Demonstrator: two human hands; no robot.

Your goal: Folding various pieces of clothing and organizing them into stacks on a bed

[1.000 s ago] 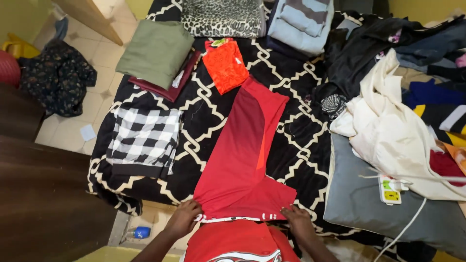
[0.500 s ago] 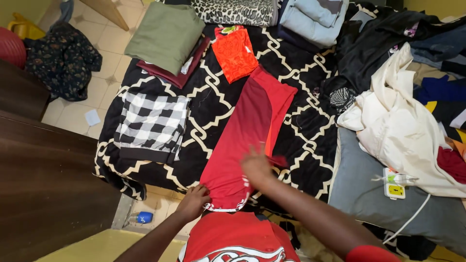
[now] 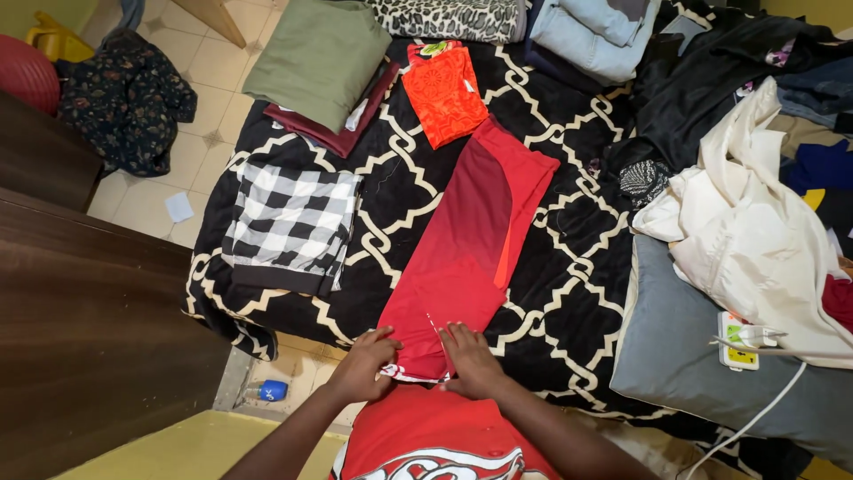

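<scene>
Under your fingers the red garment looks smooth, faintly sheeny cloth; the patterned blanket beneath looks plush and matt.

The near hem of the red garment is covered by both hands — its edge cannot be made out. The grey pillow is partly buried under the white jacket. The leopard cloth is cut off by the top edge.
</scene>
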